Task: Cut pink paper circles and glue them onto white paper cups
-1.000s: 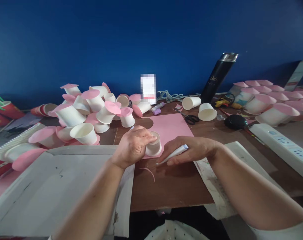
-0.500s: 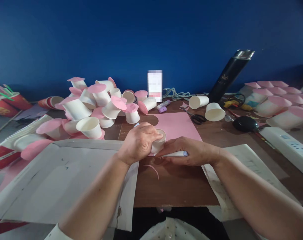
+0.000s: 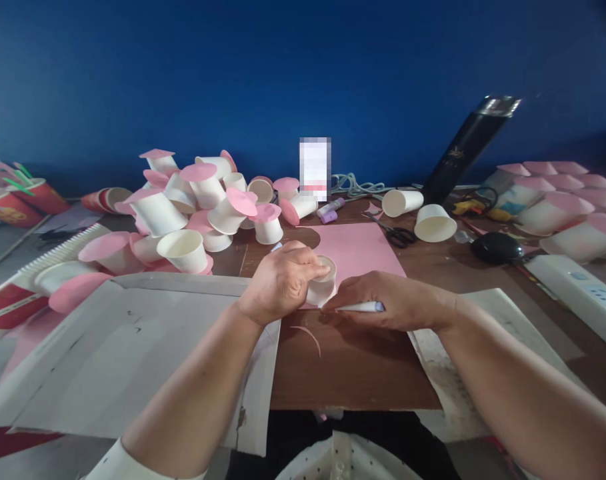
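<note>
A white paper cup stands on a pink sheet of paper, near the sheet's front edge. My left hand is closed around the cup's left side, its index finger pressing on the top. Behind that hand pokes out a small pale blue tip, whose kind I cannot make out. Fingers of my right hand pinch a white pen with a purple end, its tip low at the right of the cup's base. The exact contact of the tip is hidden by the fingers.
Several cups with pink discs are heaped at the left. Scissors, loose cups, a dark flask and a power strip lie to the right. A curved pink offcut lies in front.
My right hand and the pen have shifted slightly right around the cup's base. The left hand still holds the cup in place. The whole view has shifted a little.
</note>
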`<act>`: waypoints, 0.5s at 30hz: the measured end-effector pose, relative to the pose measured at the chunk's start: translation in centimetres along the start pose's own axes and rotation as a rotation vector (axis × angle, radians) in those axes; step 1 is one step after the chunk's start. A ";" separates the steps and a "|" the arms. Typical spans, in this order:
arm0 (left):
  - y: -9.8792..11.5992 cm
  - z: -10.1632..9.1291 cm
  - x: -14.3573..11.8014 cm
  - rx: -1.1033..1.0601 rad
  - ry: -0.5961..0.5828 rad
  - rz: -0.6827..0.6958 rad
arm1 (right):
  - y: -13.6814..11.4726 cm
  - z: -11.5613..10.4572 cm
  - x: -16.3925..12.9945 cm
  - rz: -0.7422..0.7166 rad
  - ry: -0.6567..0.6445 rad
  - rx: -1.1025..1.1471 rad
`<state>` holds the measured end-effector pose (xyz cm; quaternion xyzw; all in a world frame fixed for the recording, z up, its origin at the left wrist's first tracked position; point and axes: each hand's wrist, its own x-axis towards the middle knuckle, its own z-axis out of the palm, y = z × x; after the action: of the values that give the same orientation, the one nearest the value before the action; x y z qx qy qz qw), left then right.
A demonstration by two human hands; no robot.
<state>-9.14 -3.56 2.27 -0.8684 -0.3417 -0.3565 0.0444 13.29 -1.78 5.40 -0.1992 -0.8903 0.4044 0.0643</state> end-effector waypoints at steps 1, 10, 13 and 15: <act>0.0 0.0 0.0 0.001 0.000 0.000 | 0.2 -0.2 -0.1 0.007 -0.002 0.011; -0.1 0.1 -0.1 0.007 0.005 0.020 | 2.7 -1.2 -0.9 0.200 0.024 0.151; 0.0 0.1 0.0 0.017 0.007 0.024 | 3.3 -1.6 -1.1 0.266 -0.008 0.203; 0.0 0.1 0.0 0.019 0.012 0.028 | 3.5 -2.0 -1.1 0.300 -0.022 0.216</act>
<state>-9.07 -3.52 2.25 -0.8705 -0.3327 -0.3577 0.0597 15.89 1.24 4.19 -0.3171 -0.8027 0.5048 0.0147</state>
